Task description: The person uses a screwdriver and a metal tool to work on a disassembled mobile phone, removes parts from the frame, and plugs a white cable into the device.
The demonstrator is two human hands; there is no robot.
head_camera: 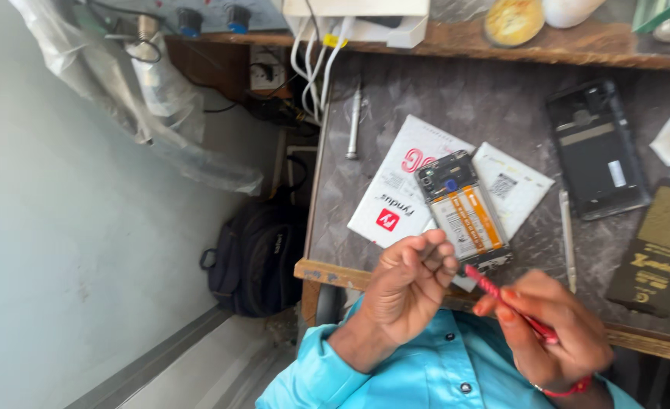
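My right hand (pixel 554 333) grips a red screwdriver (pixel 505 305); my left hand (pixel 410 284) pinches something too small to tell. The opened phone (pixel 463 212) lies at twelve o'clock; a fumble could drop that bit.

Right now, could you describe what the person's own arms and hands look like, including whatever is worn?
Both hands are bare, without gloves. The left hand comes out of a bright turquoise sleeve of a buttoned shirt. The right hand has a thin red thread band around its wrist.
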